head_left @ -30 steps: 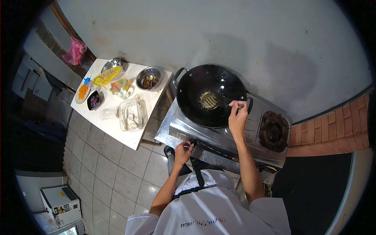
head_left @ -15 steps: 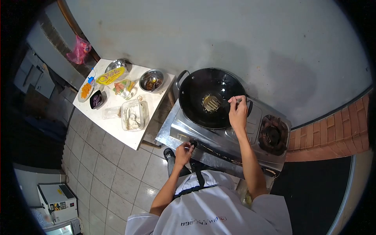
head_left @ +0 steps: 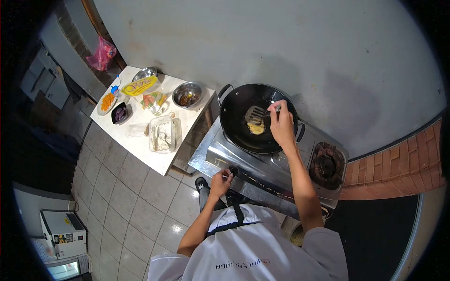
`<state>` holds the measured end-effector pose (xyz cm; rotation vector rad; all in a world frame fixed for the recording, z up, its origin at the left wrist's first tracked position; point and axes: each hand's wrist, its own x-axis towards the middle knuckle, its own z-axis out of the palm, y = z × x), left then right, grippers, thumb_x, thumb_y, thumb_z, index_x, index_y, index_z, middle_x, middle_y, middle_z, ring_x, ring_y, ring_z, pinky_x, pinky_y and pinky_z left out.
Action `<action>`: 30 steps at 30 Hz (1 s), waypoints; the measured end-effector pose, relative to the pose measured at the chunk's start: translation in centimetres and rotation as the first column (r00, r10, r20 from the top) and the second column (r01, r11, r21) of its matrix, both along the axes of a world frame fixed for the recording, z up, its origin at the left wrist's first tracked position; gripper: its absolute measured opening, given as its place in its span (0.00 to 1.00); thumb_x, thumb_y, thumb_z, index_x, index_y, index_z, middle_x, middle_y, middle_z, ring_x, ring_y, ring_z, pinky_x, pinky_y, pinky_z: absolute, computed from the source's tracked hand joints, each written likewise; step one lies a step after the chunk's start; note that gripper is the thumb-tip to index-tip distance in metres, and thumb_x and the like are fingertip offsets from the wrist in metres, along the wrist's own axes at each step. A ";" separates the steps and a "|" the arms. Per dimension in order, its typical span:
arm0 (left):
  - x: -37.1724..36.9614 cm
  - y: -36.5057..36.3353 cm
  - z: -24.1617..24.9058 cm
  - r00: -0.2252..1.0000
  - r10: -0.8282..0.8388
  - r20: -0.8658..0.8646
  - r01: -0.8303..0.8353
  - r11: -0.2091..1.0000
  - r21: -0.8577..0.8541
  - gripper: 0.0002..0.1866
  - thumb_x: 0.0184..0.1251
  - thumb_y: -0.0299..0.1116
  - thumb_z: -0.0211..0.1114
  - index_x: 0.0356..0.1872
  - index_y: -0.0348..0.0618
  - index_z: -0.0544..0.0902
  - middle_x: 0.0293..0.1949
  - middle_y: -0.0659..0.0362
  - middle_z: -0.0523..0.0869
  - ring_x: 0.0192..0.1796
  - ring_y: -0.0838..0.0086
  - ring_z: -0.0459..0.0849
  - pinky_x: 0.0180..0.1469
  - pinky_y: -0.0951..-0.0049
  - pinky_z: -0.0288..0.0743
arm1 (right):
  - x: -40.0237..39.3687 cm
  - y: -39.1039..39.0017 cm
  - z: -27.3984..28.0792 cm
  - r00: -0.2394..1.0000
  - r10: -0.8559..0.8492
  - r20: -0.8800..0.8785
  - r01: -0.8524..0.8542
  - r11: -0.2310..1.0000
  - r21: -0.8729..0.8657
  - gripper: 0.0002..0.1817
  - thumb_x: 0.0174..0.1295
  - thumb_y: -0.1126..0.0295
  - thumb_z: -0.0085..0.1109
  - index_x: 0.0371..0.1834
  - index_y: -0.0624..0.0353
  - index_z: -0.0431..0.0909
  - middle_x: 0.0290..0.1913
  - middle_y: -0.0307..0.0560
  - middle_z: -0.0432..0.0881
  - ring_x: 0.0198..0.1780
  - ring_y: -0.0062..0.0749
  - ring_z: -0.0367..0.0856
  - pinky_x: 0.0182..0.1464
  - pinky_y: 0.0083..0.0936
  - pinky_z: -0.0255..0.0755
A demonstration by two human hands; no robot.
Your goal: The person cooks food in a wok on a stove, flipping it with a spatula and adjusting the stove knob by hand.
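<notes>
A black wok (head_left: 239, 133) with two side handles stands on the left burner of the gas stove (head_left: 222, 154). My right hand (head_left: 282, 125) is closed round the handle of a slotted spatula (head_left: 256, 114), whose flat head is inside the wok. Just below the head lies a small yellow piece of food (head_left: 256, 128), partly against the slots. My left hand (head_left: 220, 182) pinches the black stove knob (head_left: 233, 171) at the front left of the stove. No flame shows from here.
At left, a white table (head_left: 140, 152) bears a steel bowl (head_left: 197, 104), a clear plastic container (head_left: 158, 145), a yellow packet (head_left: 140, 86), a plate of chopped orange food (head_left: 108, 102) and a small black bowl (head_left: 114, 119). A second burner (head_left: 326, 164) sits right of the wok.
My right hand has lifted the spatula up toward the wok's far side, uncovering the yellow food. My left hand stays at the knob. The whole view has shifted slightly.
</notes>
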<state>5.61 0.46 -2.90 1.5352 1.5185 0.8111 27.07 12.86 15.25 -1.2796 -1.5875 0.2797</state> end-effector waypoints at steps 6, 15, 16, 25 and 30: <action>0.0 -0.1 0.0 0.999 -0.007 0.042 0.008 1.000 -0.019 0.14 0.60 0.34 0.63 0.41 0.33 0.79 0.29 0.51 0.85 0.29 0.66 0.86 0.34 0.70 0.77 | 1.8 -0.9 -0.5 0.992 -0.127 -0.003 0.127 0.990 -0.055 0.06 0.65 0.73 0.49 0.38 0.64 0.66 0.26 0.58 0.78 0.31 0.52 0.80 0.34 0.37 0.70; -0.3 -0.4 -0.5 0.997 -0.011 0.079 0.014 0.999 -0.040 0.14 0.60 0.34 0.63 0.42 0.34 0.79 0.29 0.51 0.85 0.29 0.67 0.86 0.34 0.70 0.77 | 2.5 -1.4 -1.2 0.981 -0.190 -0.036 0.185 0.976 -0.114 0.06 0.67 0.72 0.48 0.38 0.65 0.67 0.31 0.52 0.80 0.30 0.42 0.80 0.34 0.33 0.70; -0.3 -0.4 -0.6 0.996 -0.009 0.085 0.012 0.999 -0.039 0.14 0.60 0.34 0.63 0.42 0.34 0.79 0.30 0.51 0.86 0.29 0.67 0.86 0.34 0.70 0.77 | 2.5 -1.4 -1.5 0.980 -0.191 -0.052 0.187 0.979 -0.077 0.06 0.67 0.72 0.47 0.36 0.64 0.68 0.30 0.49 0.80 0.28 0.35 0.77 0.33 0.29 0.68; -0.3 -0.6 -0.4 1.000 -0.009 0.029 0.010 1.000 -0.025 0.14 0.60 0.33 0.64 0.43 0.35 0.78 0.31 0.51 0.86 0.28 0.68 0.86 0.32 0.70 0.76 | 3.0 -0.9 -3.1 0.967 -0.244 -0.070 0.242 0.970 -0.038 0.06 0.67 0.72 0.47 0.35 0.64 0.69 0.28 0.43 0.79 0.22 0.23 0.71 0.27 0.24 0.64; -0.2 -0.6 -0.5 0.999 -0.002 0.040 0.002 1.000 -0.015 0.14 0.60 0.33 0.64 0.42 0.35 0.78 0.31 0.51 0.86 0.28 0.68 0.86 0.32 0.71 0.76 | 3.3 -0.9 -4.0 0.959 -0.260 -0.113 0.255 0.965 -0.055 0.06 0.67 0.72 0.47 0.34 0.64 0.69 0.28 0.44 0.80 0.22 0.23 0.70 0.28 0.24 0.65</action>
